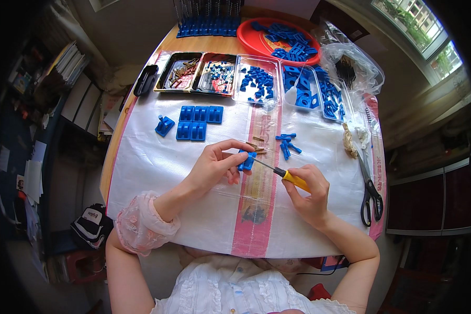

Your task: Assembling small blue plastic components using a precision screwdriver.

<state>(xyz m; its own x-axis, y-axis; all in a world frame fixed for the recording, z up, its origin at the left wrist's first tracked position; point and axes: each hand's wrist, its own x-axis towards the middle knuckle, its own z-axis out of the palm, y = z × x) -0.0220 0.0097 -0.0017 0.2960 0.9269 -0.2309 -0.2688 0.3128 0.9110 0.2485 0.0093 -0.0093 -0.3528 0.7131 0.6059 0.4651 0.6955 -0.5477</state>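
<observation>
Between the fingers of my left hand (215, 166) is a small blue plastic bracket (246, 162). My right hand (309, 194) grips a screwdriver (296, 181) with a yellow and black handle, its thin shaft reaching left so that the tip meets the bracket. Just beyond my left fingertips lie several brass-coloured pins (258, 146). A few blue lever-like pieces (288, 145) rest to their right. Farther left, blue brackets (199, 115) stand in two rows, with a single blue bracket (164, 125) apart from them.
Along the far side stand a black tray (165, 88) of brass pins and small parts, clear boxes (237, 96) of blue pieces, and a red basin (244, 43). Black-handled scissors (370, 199) lie at the right edge. A black case (146, 80) sits at the far left.
</observation>
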